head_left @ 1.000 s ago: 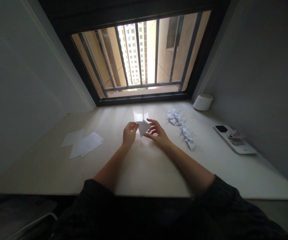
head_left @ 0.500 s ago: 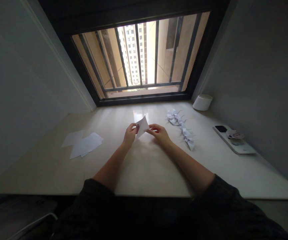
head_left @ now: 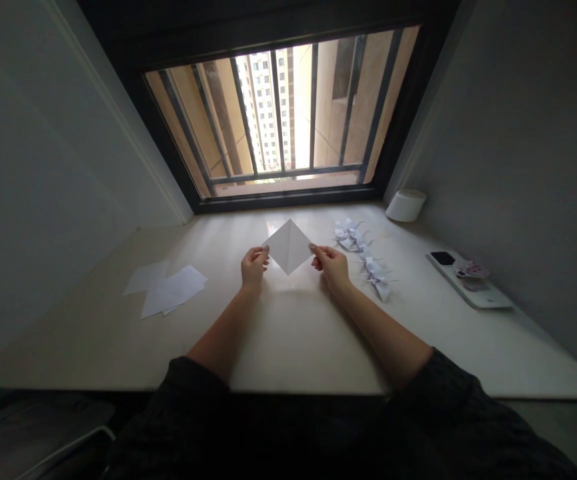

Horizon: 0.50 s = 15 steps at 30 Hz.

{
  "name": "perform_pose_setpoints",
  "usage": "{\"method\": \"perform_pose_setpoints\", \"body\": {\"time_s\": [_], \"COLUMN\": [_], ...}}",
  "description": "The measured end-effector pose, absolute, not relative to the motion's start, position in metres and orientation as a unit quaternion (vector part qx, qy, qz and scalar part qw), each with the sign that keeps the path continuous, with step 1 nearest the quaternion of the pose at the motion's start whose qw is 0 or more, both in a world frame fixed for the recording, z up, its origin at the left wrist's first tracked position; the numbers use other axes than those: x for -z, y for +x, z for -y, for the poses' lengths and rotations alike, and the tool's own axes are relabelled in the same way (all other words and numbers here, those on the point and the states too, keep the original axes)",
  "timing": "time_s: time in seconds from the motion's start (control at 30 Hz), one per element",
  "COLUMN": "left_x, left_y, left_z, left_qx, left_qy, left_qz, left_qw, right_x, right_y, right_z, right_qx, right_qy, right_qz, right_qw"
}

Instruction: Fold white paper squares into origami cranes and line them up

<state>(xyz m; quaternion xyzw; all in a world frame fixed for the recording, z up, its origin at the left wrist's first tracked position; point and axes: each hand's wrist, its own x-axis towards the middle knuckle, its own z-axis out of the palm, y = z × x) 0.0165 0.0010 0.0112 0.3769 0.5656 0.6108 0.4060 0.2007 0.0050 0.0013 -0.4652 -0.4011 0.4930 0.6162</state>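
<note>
Squarely before the body, the left hand [head_left: 255, 265] pinches one side corner of a creased white paper square [head_left: 288, 247], turned diamond-wise and held up over the pale countertop [head_left: 293, 333]. The right hand [head_left: 331, 265] pinches the opposite corner, both forearms angling inward.
</note>
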Motion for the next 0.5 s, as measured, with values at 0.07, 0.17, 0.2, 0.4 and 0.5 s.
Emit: {"method": "perform_pose_setpoints", "body": {"time_s": [0.07,0.17,0.2,0.4,0.5], "left_x": [-0.0123,-0.0157,-0.0170,-0.0201,-0.0187], "left_y": [0.0180,0.0209,0.0220,0.0252,0.0235], "left_z": [-0.0004,0.0023,0.0035,0.0071,0.0061], "left_qx": [-0.603,-0.595,-0.593,-0.591,-0.598], "left_qy": [0.373,0.365,0.365,0.403,0.409], "left_qz": [-0.546,-0.513,-0.508,-0.513,-0.521], "left_qw": [0.445,0.499,0.507,0.475,0.452], "right_x": [-0.0002,0.0018,0.0023,0.0017,0.0003], "right_y": [0.2019,0.2034,0.2038,0.2038,0.2034], "right_z": [-0.0061,-0.0081,-0.0087,-0.0095,-0.0085], "right_qx": [-0.508,-0.518,-0.517,-0.501,-0.493], "right_qy": [-0.461,-0.464,-0.466,-0.460,-0.453], "right_qz": [0.386,0.374,0.372,0.391,0.400], "right_qw": [0.617,0.614,0.613,0.620,0.626]}}
